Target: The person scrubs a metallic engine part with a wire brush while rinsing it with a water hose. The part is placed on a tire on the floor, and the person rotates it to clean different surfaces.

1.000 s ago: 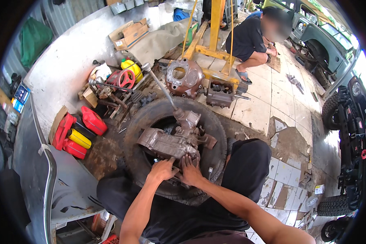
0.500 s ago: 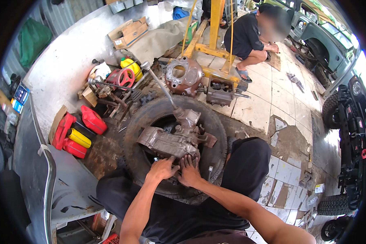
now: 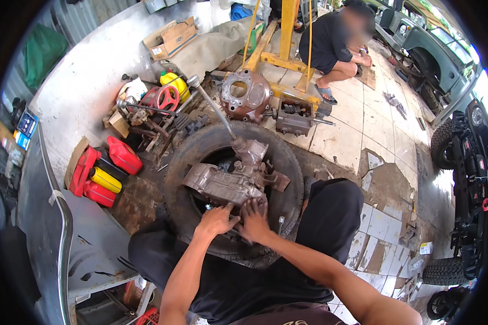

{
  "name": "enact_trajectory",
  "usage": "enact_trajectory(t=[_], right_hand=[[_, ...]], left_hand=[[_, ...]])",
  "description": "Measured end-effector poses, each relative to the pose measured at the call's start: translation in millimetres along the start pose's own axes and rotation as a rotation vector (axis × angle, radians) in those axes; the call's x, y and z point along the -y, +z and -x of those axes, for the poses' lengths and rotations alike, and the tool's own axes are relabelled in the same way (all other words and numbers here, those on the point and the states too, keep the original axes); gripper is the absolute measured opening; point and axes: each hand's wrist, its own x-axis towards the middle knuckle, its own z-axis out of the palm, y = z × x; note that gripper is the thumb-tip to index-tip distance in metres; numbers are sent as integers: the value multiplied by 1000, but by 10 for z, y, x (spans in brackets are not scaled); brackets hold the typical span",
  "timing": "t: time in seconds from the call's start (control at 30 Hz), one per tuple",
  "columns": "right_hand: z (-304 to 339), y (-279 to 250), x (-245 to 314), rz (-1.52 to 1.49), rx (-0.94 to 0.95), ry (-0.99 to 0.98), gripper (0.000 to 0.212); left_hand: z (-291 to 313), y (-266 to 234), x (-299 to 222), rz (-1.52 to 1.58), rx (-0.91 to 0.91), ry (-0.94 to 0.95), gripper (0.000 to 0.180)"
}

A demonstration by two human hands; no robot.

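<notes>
A brown, grimy gearbox (image 3: 225,183) with a long gear lever (image 3: 216,112) rising from it lies across a worn tyre (image 3: 180,162) between my knees. My left hand (image 3: 217,221) holds the near lower edge of the housing, its fingers curled and partly hidden, the thumb pointing right. Beside it my right hand (image 3: 254,221) lies against the housing's near right end with fingers stretched and slightly apart, a little blurred. Whatever is under the palms is hidden. A small bolt or socket-like metal piece (image 3: 281,221) stands by the tyre's right inner edge.
Beyond the tyre sit a round bell housing (image 3: 245,97) and an opened gear case (image 3: 294,117), near a yellow hoist frame (image 3: 286,59). Red and yellow bottles (image 3: 106,179) stand left. A co-worker (image 3: 331,49) squats at the far right. A vehicle front (image 3: 472,168) borders the right side.
My right hand has shifted slightly up along the housing, its fingers blurring. My left hand stays nearly in place. The co-worker's head and upper body have moved a little left and down.
</notes>
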Motion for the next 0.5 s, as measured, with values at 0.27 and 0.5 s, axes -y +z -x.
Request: enact_trajectory(t=[0.27, 0.5], right_hand=[[27, 3, 59, -36, -77, 1, 80], [-23, -18, 12, 16, -86, 50, 78]], left_hand=[[-21, 23, 38, 12, -11, 6, 58], [-4, 5, 40, 27, 13, -13, 57]])
